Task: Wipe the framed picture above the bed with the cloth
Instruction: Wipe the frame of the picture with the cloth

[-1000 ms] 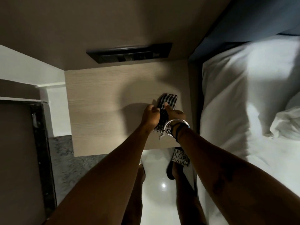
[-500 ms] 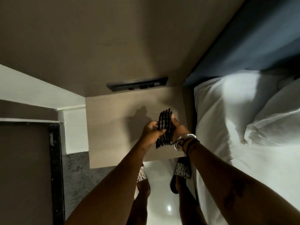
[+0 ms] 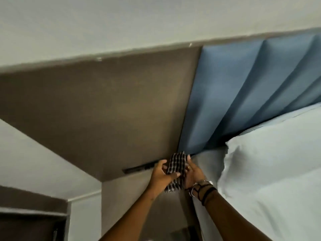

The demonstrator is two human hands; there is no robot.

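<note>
A black-and-white checked cloth (image 3: 175,168) is folded small and held upright between both hands, low in the middle of the view. My left hand (image 3: 160,173) grips its left edge with the thumb across the front. My right hand (image 3: 193,173) holds its right side; bracelets circle that wrist. The cloth hangs in the air in front of the brown wall panel (image 3: 104,110) and the blue padded headboard (image 3: 243,94). No framed picture shows in this view.
A white pillow (image 3: 271,167) and white bedding fill the right side. A dark socket strip (image 3: 139,168) sits low on the brown panel above the pale bedside table (image 3: 125,193). A plain white wall (image 3: 139,20) runs above the panel and headboard.
The view has tilted up from the bedside table toward the wall and headboard. Both hands have lifted the cloth off the table and keep hold of it.
</note>
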